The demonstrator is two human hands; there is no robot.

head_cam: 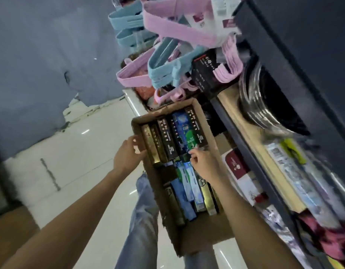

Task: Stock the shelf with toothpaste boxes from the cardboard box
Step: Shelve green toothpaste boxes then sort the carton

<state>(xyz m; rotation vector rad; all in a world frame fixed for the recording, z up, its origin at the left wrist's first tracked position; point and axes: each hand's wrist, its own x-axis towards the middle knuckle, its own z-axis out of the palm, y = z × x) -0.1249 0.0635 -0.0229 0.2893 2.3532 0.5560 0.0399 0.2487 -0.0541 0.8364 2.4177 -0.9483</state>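
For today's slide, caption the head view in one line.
Left hand steadies the cardboard box while the right hand reaches among toothpaste boxes beside the shelf.

One cardboard box [202, 232] holds toothpaste boxes [168, 138] in two rows — about seven in the far row, roughly six in the near one, though overlap blurs the exact count. Two hands [127, 154] are in view. Hanger [167, 32] bundles — around three pink, three blue.
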